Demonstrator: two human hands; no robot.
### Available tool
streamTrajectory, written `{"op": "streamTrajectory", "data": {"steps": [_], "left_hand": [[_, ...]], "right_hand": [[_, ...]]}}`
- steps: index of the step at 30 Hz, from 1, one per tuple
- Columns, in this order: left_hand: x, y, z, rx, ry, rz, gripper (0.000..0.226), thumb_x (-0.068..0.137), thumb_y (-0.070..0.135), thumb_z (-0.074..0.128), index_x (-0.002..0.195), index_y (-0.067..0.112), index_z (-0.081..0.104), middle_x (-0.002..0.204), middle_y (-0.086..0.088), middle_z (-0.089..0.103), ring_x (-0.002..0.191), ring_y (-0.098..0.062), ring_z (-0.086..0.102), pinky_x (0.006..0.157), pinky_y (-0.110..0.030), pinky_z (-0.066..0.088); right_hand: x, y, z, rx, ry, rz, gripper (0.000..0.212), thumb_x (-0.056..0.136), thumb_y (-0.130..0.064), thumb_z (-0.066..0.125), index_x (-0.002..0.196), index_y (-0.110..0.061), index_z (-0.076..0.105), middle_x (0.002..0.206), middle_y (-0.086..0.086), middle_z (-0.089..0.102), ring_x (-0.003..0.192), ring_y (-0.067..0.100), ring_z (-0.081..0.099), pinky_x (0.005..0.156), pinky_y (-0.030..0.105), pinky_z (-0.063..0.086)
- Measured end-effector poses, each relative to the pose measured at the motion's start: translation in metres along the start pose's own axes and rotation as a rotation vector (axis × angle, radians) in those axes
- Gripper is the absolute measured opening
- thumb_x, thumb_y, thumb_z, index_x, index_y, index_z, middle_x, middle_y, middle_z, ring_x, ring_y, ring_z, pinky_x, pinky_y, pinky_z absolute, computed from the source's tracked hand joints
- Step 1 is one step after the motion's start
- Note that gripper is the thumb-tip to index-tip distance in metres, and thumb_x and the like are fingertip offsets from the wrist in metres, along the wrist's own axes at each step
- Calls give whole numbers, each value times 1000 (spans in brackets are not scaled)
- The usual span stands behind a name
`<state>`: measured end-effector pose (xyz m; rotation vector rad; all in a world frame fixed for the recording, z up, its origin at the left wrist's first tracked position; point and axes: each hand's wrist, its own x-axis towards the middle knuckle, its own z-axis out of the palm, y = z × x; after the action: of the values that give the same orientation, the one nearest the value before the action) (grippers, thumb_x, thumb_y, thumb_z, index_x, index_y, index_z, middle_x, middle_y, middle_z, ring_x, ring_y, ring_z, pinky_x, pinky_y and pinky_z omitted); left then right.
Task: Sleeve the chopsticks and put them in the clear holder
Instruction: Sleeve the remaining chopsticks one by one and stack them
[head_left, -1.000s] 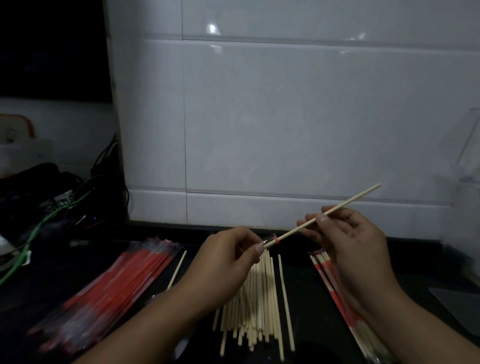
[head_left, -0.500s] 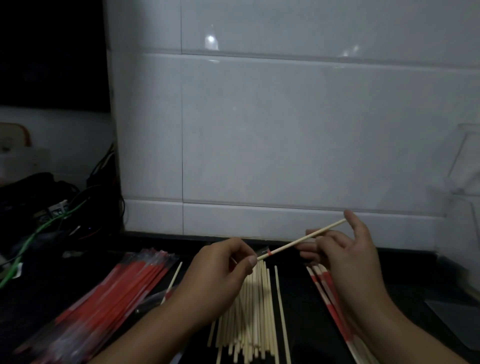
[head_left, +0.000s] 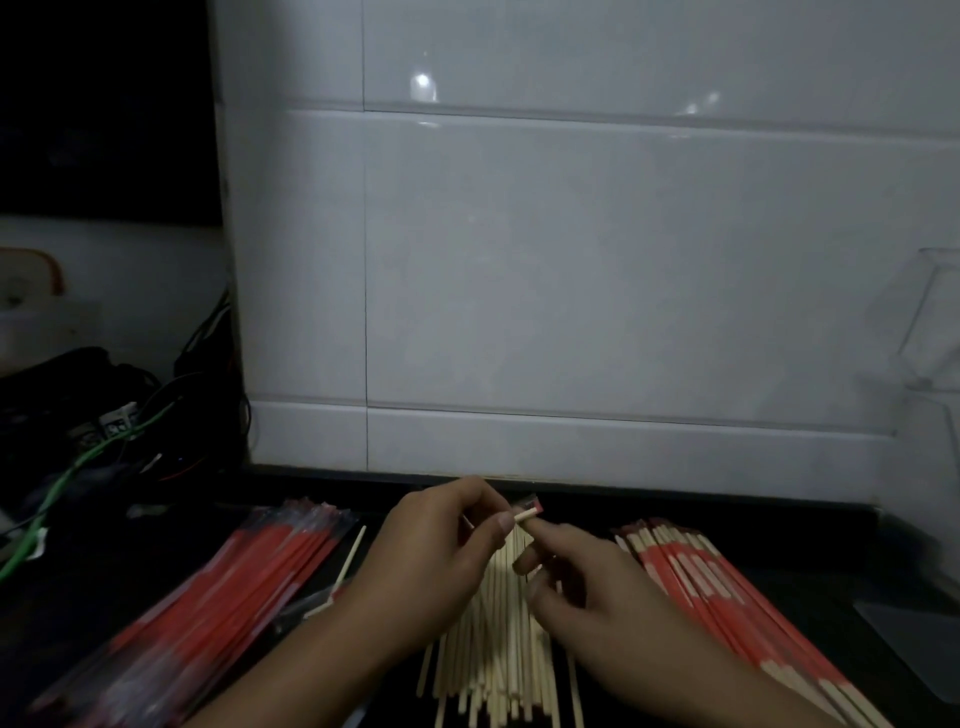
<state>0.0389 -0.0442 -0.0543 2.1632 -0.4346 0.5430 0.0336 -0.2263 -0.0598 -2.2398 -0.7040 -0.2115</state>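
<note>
At lower centre of the frame, a person's left hand (head_left: 441, 545) pinches a sleeve (head_left: 530, 505) with a chopstick (head_left: 523, 516) almost fully inside it, only the pale tip showing beside the red mouth; the right hand (head_left: 582, 577), fingers loosely curled, touches that tip with a fingertip and grips nothing I can make out. Bare chopsticks (head_left: 498, 649) fan out beneath both hands, empty sleeves (head_left: 223, 597) lie lower left, finished pairs (head_left: 727, 597) lower right. The clear holder (head_left: 930, 332) stands at the right edge, up and away from the hands, nearer the right one
</note>
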Motion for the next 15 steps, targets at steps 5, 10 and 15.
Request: {"op": "streamTrajectory", "data": {"steps": [5, 10, 15], "left_hand": [[1, 0, -2, 24, 45, 6, 9, 95, 32, 61, 88, 34, 67, 80, 18, 67, 78, -2, 63, 74, -31, 55], [-1, 2, -3, 57, 90, 22, 9, 95, 35, 59, 89, 35, 66, 77, 14, 65, 76, -2, 59, 70, -28, 52], [-2, 4, -2, 84, 71, 17, 8, 96, 36, 59, 91, 35, 65, 78, 18, 65, 78, 0, 60, 73, -28, 53]], "right_hand": [[-3, -7, -21, -411, 2, 41, 48, 91, -44, 57, 137, -38, 46, 75, -15, 57, 71, -5, 55, 59, 10, 38], [-9, -22, -24, -451, -343, 209, 63, 91, -52, 55, 147, -40, 29, 111, -11, 60, 98, 3, 58, 83, 18, 45], [-4, -20, -15, -493, -392, 252, 58, 93, -31, 51, 147, -34, 32, 126, 3, 56, 117, 18, 54, 100, 33, 44]]}}
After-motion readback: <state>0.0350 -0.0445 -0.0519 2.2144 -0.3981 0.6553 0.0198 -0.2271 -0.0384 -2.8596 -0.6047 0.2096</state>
